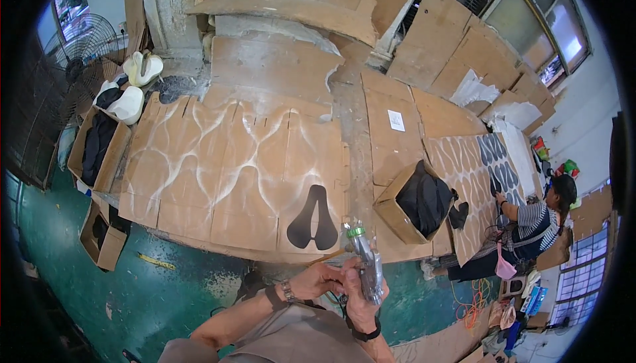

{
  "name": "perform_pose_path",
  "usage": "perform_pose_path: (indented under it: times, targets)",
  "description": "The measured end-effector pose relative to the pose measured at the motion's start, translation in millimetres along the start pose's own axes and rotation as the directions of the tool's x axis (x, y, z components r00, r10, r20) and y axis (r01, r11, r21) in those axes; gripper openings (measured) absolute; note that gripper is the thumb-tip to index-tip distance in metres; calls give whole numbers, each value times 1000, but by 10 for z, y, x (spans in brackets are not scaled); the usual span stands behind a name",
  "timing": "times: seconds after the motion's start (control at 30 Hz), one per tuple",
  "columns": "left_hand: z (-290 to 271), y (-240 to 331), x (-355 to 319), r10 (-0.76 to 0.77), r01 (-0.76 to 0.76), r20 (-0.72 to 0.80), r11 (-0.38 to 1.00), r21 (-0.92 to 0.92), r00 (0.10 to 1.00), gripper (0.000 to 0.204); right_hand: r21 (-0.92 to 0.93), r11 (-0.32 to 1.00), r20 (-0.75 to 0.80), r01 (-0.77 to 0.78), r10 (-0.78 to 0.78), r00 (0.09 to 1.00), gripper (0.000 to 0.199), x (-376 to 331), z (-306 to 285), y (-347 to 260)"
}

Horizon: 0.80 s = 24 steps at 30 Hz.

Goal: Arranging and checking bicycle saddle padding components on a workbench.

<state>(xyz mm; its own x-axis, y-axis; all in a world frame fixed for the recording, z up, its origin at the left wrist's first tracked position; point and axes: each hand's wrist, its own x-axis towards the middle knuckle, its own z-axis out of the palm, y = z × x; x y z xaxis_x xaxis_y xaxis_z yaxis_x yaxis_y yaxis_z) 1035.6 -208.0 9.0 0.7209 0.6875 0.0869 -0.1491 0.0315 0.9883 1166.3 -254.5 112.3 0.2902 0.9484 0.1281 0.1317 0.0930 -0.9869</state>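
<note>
Two hands: both are at a spray gun off the near edge of the cardboard sheet.
Right hand: wrapped around the gun's grip.
Left hand: fingers curled at the gun's side.
Saddle piece: black, flat at the sheet's near right corner.

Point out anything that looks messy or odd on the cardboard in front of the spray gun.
The cardboard sheet is covered in whitish overspray outlines where pieces once lay. One black saddle-shaped piece lies alone near its front edge. Nothing looks spilled or broken.
</note>
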Motion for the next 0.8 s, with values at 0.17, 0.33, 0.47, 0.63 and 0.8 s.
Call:
perform_pose_path:
  times: [0.17,0.33,0.47,0.63,0.8]
  targets:
    - [-14,78,8,6,6,108,994,-113,994,23,-62,997,-11,-34,34,999,59,-66,-6,5]
    - [0,79,-11,19,-5,113,992,-123,993,19,-47,998,-34,-43,41,999,61,-75,-6,-29]
    - [9,93,-9,18,3,128,987,-159,992,16,-38,999,-41,-35,34,999,60,-88,-8,-35]
    - [40,108,-24,31,-29,72,999,-28,997,19,-74,997,23,-19,20,1000,59,-102,-81,39]
    - [46,50,-30,16,-13,27,996,-94,1000,19,-96,992,23,83,-82,996,57,-64,-11,41]
